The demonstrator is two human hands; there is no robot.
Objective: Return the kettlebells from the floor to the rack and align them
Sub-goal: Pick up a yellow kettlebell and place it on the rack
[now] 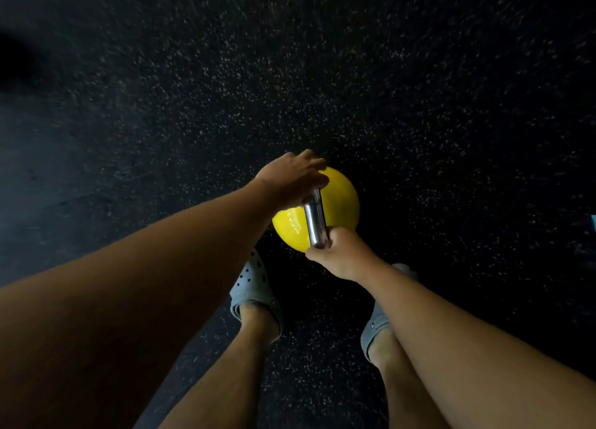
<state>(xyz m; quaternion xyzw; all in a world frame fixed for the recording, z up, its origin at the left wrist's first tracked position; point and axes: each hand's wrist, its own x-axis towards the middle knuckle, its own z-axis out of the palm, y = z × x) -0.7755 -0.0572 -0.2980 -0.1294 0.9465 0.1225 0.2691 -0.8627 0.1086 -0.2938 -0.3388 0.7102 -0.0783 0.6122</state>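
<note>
Gripping the steel handle [314, 217] of the yellow kettlebell [338, 203], you have both hands wrapped shut around it: your left hand [290, 178] at the handle's 12 o'clock end, your right hand [338, 254] at its 6 o'clock end. That kettlebell hangs or sits low over the speckled black floor [419, 90], just ahead of your shoes [254, 286]; which, I cannot tell. No rack shows, so carrying, racking and aligning all remain.

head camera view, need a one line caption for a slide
Both bare hands, left hand and right hand, grip the chrome handle of a round yellow kettlebell above the speckled black rubber floor.
</note>
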